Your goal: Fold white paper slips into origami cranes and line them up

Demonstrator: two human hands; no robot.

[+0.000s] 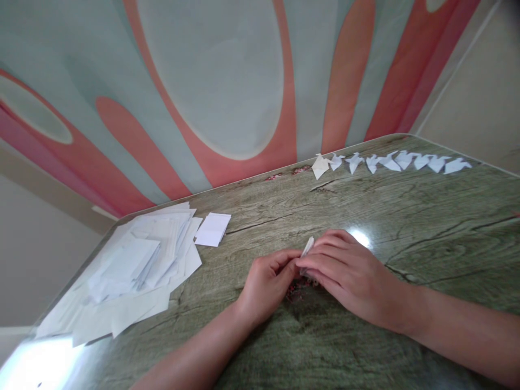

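A small folded piece of white paper (307, 247) is pinched between my two hands above the wood-grain table (260, 222). My left hand (270, 280) grips its lower left side with thumb and forefinger. From the right, my right hand (351, 273) closes over the paper, its fingers covering most of it, so only a narrow upper end shows. The fingertips of both hands meet at the paper.
Loose white sheets (182, 271) lie piled at the left, with a small stack of square paper (213, 229) beside them. Several folded paper figures (372, 163) stand in a row along the back right edge. A patterned wall (211, 70) rises behind the table.
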